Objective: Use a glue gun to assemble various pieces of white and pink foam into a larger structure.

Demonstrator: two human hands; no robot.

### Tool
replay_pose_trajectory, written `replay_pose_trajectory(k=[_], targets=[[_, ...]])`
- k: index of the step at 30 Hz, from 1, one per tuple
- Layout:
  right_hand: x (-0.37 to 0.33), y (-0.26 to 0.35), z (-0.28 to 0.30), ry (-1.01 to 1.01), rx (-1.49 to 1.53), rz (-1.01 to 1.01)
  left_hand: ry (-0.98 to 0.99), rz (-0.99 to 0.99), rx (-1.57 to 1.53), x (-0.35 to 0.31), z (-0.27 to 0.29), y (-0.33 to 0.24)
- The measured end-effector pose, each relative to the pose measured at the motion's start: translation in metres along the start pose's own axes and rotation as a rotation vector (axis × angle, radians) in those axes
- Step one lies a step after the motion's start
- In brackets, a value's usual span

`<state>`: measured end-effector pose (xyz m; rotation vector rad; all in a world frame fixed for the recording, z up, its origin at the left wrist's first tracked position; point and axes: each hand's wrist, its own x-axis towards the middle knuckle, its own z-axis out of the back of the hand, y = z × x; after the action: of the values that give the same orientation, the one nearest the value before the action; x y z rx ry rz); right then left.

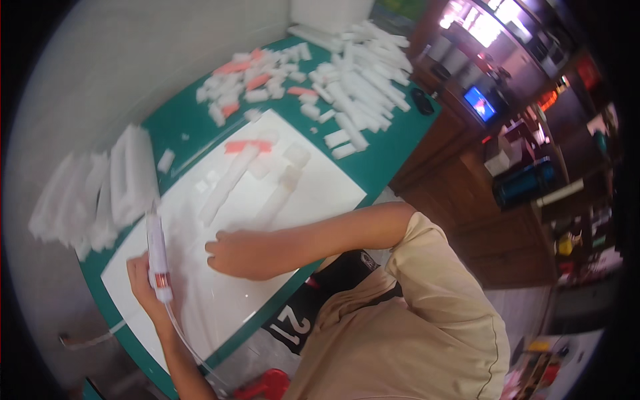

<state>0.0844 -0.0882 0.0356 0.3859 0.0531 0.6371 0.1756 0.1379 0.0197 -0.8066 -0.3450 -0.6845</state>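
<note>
A beige short-sleeved cloth shirt (427,333) was seen first, a long white plastic glue gun (158,250) was gripped tight by the left hand (143,280), the right hand (243,253) was pressed flat and open, holding nothing, on the white smooth board (220,293), so gluing seemed underway, and one of the white foam sticks (227,183) lying further up the board probably needed picking up next.

A white board (313,193) lies on the table (393,150); foam strips (230,183) rest on it, a foam stack (100,197) left, foam pieces (347,80) far.

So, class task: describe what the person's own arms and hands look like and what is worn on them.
Both hands, left hand and right hand, are bare: no gloves, and no rings or watch that can be made out. The forearms are uncovered. A short beige sleeve covers the right upper arm.
</note>
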Motion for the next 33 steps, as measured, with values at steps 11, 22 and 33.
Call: replay_pose_trajectory(k=[11, 22, 33], targets=[[-0.005, -0.001, 0.003, 0.074, -0.081, -0.02, -0.008, -0.041, -0.001, 0.0, -0.01, -0.006], [-0.001, -0.003, 0.0, 0.066, -0.047, -0.049, 0.005, -0.064, 0.026, 0.001, -0.008, -0.005], [-0.006, -0.002, 0.0, 0.02, -0.039, -0.043, 0.022, -0.034, 0.043, -0.003, -0.01, 0.008]])
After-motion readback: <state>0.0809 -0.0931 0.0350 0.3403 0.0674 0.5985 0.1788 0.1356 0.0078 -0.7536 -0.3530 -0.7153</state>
